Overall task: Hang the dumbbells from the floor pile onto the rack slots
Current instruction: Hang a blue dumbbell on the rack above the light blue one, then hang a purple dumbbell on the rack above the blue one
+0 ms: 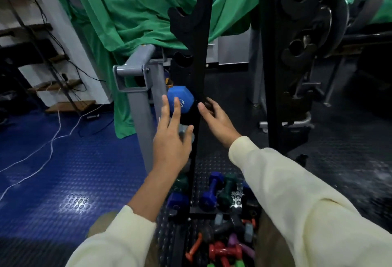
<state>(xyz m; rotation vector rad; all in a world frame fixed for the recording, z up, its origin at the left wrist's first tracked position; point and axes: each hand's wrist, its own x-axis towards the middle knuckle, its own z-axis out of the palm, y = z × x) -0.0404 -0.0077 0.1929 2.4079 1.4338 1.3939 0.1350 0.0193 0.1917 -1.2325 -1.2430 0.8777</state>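
A blue hex dumbbell [184,101] hangs in a slot on the left side of the black upright rack [199,59]. My left hand [171,137] reaches up with straight fingers, their tips touching the blue head. My right hand [216,120] is spread open just right of the rack post, holding nothing. A grey dumbbell [186,132] sits in the slot below, partly behind my left hand. On the floor lies the pile: a blue dumbbell [211,191], a green dumbbell [227,190], red dumbbells [222,252] and grey dumbbells [224,227].
A second black rack post [273,65] with empty hook slots stands to the right. A grey metal frame [137,88] draped in green cloth [131,16] stands left of the rack. White cables [51,137] run over the blue rubber floor.
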